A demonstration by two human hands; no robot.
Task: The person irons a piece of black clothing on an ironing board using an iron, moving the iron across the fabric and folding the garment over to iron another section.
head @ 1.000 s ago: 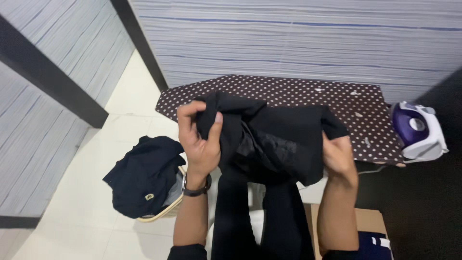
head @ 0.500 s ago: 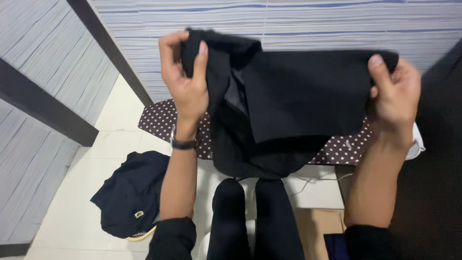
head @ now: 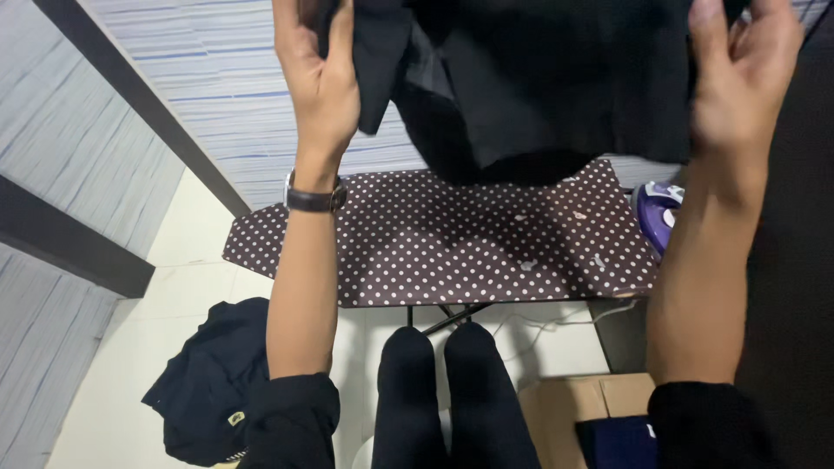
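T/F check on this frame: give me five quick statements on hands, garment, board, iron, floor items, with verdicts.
1. Both hands, left hand and right hand, grip the black garment raised above the ironing board. True.
2. The board cover is plain white. False: it is dark brown with white dots.
3. A wristwatch sits on the left wrist. True.
4. The purple and white iron lies on the floor by the basket. False: it stands at the board's right end.
5. A dark garment is heaped at the lower left. True.
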